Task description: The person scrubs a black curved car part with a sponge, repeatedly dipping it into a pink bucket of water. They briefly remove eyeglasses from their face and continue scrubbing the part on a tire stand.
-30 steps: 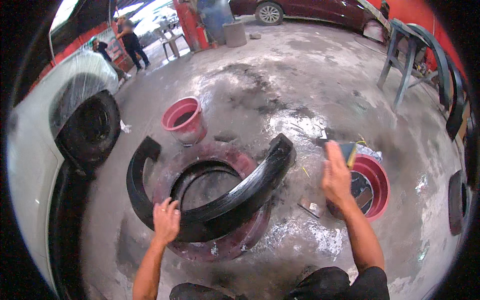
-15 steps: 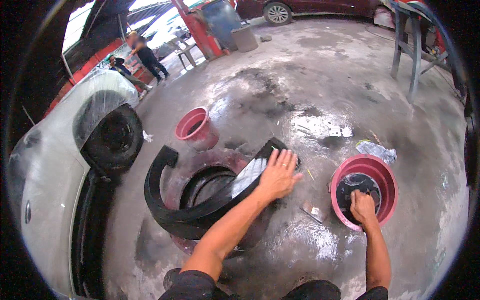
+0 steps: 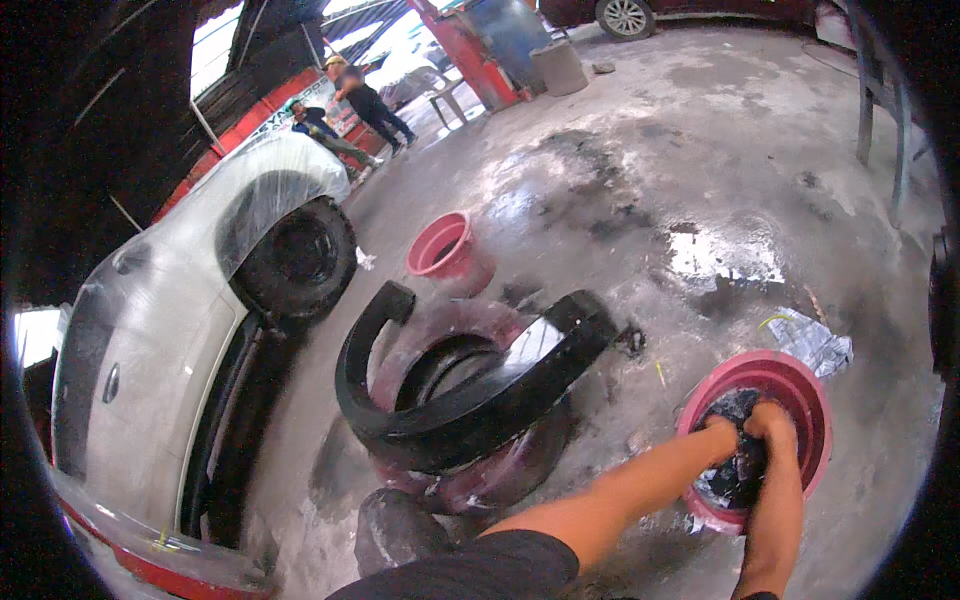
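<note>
Both my hands reach into a pink bucket (image 3: pixel 815 400) of dark, foamy water at the right. My left hand (image 3: pixel 722 437) dips in from the left side, its fingers hidden by the water. Close beside it, my right hand (image 3: pixel 772 420) is lowered in as well, fingers out of sight. Whether either holds something cannot be made out. Left of the bucket, a glossy black curved wheel-arch flare (image 3: pixel 470 428) rests across a tyre (image 3: pixel 510 480) lying flat with pinkish stains. Neither hand touches the flare.
A second pink bucket (image 3: pixel 465 262) stands beyond the tyre. Crumpled paper (image 3: pixel 815 343) lies against the near bucket's far side. A plastic-covered white car (image 3: pixel 160 340) with a bare wheel (image 3: pixel 305 255) fills the left. Two people (image 3: pixel 365 105) are at the back. The concrete floor (image 3: pixel 600 190) is wet.
My left hand has left the flare's right end and moved right into the bucket beside my right hand. The view has swung, so the scene sits differently in the picture.
</note>
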### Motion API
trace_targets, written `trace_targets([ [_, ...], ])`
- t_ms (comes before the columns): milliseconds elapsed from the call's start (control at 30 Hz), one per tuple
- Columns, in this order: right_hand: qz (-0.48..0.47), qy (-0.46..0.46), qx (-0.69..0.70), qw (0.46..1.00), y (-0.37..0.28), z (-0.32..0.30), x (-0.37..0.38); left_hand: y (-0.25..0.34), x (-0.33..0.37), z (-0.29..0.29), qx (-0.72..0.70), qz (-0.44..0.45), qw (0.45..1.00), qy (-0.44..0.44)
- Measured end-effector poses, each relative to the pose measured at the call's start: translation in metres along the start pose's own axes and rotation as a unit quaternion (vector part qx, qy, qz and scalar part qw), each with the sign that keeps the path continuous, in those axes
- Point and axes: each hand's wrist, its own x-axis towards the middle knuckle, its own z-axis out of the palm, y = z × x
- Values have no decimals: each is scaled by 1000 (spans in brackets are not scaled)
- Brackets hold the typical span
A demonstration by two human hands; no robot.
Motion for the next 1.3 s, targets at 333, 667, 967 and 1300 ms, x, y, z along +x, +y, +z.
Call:
trace_targets([
  [333,-14,-1,-42,999,36,15,21,25,-6,-42,-68,5,998,5],
  [667,-16,43,19,999,59,20,33,-95,-346,-45,16,-212,831,515],
  [967,-29,145,-15,989,62,44,40,-125,-400,43,59,-271,827,489],
  [1300,-46,296,-20,954,155,105,111,-126,-567,198,-51,-352,813,460],
])
